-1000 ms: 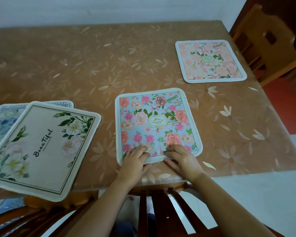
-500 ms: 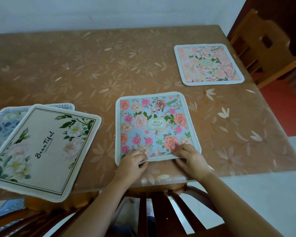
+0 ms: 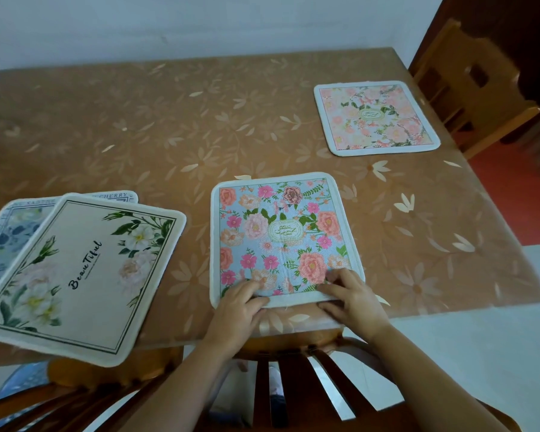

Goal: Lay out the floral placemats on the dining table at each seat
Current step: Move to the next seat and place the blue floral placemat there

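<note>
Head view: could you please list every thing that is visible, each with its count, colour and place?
blue floral placemat: 1, light blue with pink flowers, near table edge, middle.
pink floral placemat: 1, pale pink, far right on the table.
cream placemat: 1, cream with white flowers, near left, overhanging the edge.
blue-grey placemat: 1, mostly hidden under the cream placemat.
table: 1, brown flowered cover.
light wooden chair: 1, light brown, right of the table.
dark wooden chair: 1, dark brown, below the hands.
left hand: holds the blue floral placemat's near edge.
right hand: holds the same edge, further right.
</note>
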